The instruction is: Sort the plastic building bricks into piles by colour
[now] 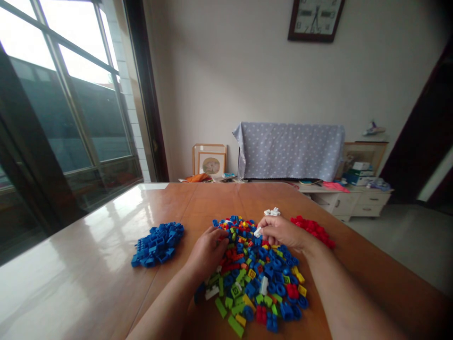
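Observation:
A large mixed pile of toy building bricks in blue, green, red, yellow, white and orange covers the middle of the table. My right hand is over its far right side, pinching a white brick between thumb and fingers. At the left side of the pile, my left hand reaches in with curled fingers; what lies between the fingertips is hidden. Beyond my right hand sits a small white group of bricks. A heap of red bricks is to the right, and a heap of blue bricks to the left.
The glossy brown wooden table extends toward a low white cabinet against the wall. A spotted grey cloth covers a wide object on it. Framed pictures lean nearby. Windows are on the left; a clock hangs above.

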Demonstrator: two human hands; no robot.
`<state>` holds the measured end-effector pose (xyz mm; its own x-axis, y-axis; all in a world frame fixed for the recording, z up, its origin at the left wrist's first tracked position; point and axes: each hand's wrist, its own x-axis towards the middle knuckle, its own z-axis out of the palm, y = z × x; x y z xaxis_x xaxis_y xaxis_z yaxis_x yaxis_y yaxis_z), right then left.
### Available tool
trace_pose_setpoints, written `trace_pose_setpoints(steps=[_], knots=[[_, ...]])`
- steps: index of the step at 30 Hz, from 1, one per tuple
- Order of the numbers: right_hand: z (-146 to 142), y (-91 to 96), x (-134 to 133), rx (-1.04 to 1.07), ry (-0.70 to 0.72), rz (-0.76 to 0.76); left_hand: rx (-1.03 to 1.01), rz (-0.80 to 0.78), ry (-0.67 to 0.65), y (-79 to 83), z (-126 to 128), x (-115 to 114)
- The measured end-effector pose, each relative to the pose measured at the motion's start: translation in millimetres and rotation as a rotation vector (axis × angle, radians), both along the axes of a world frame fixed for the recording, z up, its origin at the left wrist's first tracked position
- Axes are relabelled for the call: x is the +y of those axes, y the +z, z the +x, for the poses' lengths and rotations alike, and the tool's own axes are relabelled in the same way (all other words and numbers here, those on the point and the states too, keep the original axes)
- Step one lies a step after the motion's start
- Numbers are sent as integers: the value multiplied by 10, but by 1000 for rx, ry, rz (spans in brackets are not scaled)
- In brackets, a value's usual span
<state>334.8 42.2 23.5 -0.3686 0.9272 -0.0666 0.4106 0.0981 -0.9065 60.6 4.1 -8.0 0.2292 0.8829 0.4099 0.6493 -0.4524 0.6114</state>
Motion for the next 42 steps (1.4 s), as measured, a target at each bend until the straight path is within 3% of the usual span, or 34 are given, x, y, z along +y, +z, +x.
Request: trace_pose_setpoints(steps=[8, 13, 18, 21, 26, 33, 38, 42], knots=[[-106, -138, 69, 127, -110, 15, -9, 7, -10, 21, -5, -9], [17, -240, 263, 407, -540, 146, -18, 6, 1, 26, -1, 1], [275, -418, 483, 480, -781, 213, -12, 23, 6, 29, -7, 0], [273, -561, 578, 517, -795, 203, -5, 25, 1, 14, -19, 5], [160, -707, 640, 574, -676, 144, 6, 39, 11, -21, -32, 23], [270, -710, 693, 570, -659, 132, -1, 40, 10, -16, -26, 12], [354, -705, 703, 442, -727, 102, 16, 42, 9, 5, -28, 3], [308, -705, 650, 335, -689, 47, 21, 36, 5, 23, -24, -9]])
